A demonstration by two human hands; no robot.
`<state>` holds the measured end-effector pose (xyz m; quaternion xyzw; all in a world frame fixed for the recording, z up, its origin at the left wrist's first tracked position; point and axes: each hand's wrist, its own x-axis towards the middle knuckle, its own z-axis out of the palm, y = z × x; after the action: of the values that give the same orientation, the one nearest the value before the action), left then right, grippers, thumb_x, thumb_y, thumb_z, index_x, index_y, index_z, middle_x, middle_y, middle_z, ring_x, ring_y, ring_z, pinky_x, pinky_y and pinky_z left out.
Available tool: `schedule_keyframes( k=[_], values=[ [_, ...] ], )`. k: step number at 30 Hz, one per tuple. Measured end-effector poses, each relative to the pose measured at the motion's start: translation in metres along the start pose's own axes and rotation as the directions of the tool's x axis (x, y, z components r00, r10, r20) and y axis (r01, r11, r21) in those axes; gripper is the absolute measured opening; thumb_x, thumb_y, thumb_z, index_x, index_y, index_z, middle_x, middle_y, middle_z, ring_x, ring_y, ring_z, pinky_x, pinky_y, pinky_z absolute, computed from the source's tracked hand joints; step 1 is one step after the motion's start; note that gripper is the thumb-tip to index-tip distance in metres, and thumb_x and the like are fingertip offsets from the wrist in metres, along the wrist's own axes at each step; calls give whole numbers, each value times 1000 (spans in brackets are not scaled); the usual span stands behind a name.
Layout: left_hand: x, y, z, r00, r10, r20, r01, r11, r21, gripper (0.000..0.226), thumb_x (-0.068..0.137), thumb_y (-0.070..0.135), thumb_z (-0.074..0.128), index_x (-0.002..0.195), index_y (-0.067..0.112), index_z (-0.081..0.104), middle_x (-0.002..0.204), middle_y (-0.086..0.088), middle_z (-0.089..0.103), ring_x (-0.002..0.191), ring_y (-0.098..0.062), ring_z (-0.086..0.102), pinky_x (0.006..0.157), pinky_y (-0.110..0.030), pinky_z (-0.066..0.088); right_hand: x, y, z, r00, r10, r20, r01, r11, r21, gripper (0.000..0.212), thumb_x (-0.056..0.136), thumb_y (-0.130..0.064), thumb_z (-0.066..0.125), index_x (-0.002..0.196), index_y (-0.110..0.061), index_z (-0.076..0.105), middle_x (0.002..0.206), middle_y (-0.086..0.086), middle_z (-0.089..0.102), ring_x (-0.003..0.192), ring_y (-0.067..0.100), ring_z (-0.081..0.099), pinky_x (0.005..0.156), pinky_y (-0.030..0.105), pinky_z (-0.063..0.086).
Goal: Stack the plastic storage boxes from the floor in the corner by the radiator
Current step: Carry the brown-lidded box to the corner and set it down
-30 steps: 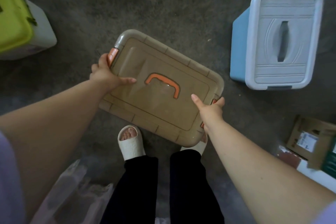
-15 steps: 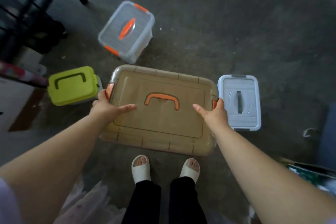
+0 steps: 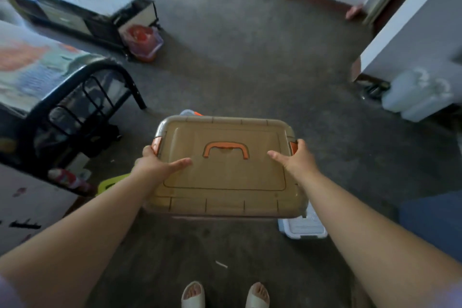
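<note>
Both the left hand (image 3: 160, 164) and right hand (image 3: 296, 159) grip the brown box (image 3: 225, 180) at frame centre, now lifted higher, hiding most of the floor boxes seen earlier.

Held box (image 3: 225, 177): translucent brown lid, orange handle (image 3: 226, 149), orange side latches. Left of the grip: lime-green box (image 3: 110, 184), black bed frame (image 3: 75, 102). Below the right grip: white-lidded box (image 3: 302, 229). Beyond the grip: dark grey floor (image 3: 250, 57), white wall with reddish-brown skirting. Sandals (image 3: 193, 295): cream.
</note>
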<state>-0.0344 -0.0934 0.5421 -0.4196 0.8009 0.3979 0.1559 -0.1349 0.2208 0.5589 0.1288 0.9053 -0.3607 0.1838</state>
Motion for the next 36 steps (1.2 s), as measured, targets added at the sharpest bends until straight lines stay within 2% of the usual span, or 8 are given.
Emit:
schedule_keyframes(
  k=[2,6,12,15,18,24,32,36],
  values=[
    [-8,21,-23,1000,22,-7,-22,1000,-16,122,39,76,75,138,22,27,124,-9,51,94,-27,51,73,-39,47,-7,-27,-22,999,-23,-35,23,1000,8,104,71,-56,75,150,-16,21,149,11,41,132,34,45,102,47,43],
    [-16,62,-57,995,100,-31,-101,995,-24,117,44,74,75,137,19,30,123,-10,53,93,-26,53,71,-39,46,-7,-66,-55,993,-90,-74,93,995,39,96,69,-55,77,142,-13,33,141,11,50,126,32,50,101,47,46],
    [-8,121,-76,983,169,-72,-168,986,20,117,47,74,74,139,18,29,124,-11,52,93,-26,52,70,-39,45,25,-100,-90,987,-114,-110,124,989,83,99,68,-57,77,145,-13,32,143,11,48,128,33,49,103,51,44],
    [4,157,-75,980,181,-78,-179,983,32,115,49,74,73,139,18,29,117,-8,52,90,-25,52,67,-37,44,54,-113,-106,988,-115,-99,125,987,100,98,67,-58,76,143,-13,35,142,10,49,127,34,50,101,52,46],
    [24,202,-71,976,191,-104,-187,981,47,113,50,73,73,138,17,30,112,-7,52,87,-24,52,65,-36,44,97,-129,-127,988,-127,-89,137,983,121,98,67,-58,77,144,-13,35,143,10,49,127,34,50,101,52,46],
    [73,300,-65,970,167,-176,-170,986,-1,111,51,73,73,137,16,33,122,-11,55,103,-31,57,84,-43,51,208,-189,-176,971,-235,-36,238,963,130,99,68,-54,77,146,-13,32,145,10,47,129,33,48,103,51,44],
    [161,408,-63,969,116,-220,-146,981,-127,108,54,71,73,138,16,32,125,-10,54,96,-26,53,73,-37,45,354,-284,-208,944,-331,-1,331,943,45,104,71,-54,76,151,-12,24,151,11,39,136,33,41,108,47,40],
    [236,466,-79,965,119,-234,-150,981,-122,109,53,71,73,137,15,33,124,-9,55,102,-27,54,80,-38,46,434,-338,-202,938,-347,7,347,937,33,107,72,-56,74,152,-13,19,154,10,35,138,33,39,108,47,39]
  ],
)
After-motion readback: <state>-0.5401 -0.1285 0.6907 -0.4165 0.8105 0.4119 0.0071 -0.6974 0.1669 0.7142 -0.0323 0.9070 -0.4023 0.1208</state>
